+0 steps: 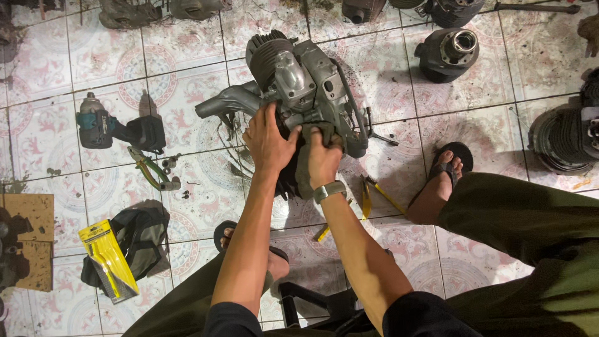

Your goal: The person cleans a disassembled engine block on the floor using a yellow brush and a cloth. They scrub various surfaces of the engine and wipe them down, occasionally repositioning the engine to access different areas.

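A grey metal engine [306, 81] with a finned cylinder and an intake pipe stands on the tiled floor in front of me. My left hand [269, 140] rests flat against its near side, fingers spread. Beside it, my right hand [323, 159] is closed on a dirty grey-green rag [306, 175], pressing it against the engine's lower casing. A watch band sits on my right wrist. The engine's lower part is hidden behind my hands and the rag.
A cordless impact wrench [118, 128] and green-handled pliers [150, 170] lie to the left. A yellow tool package [109, 259] rests on a dark bag. Yellow-handled tools [374, 193] lie by my right foot. More engine parts [448, 53] stand at the back and right.
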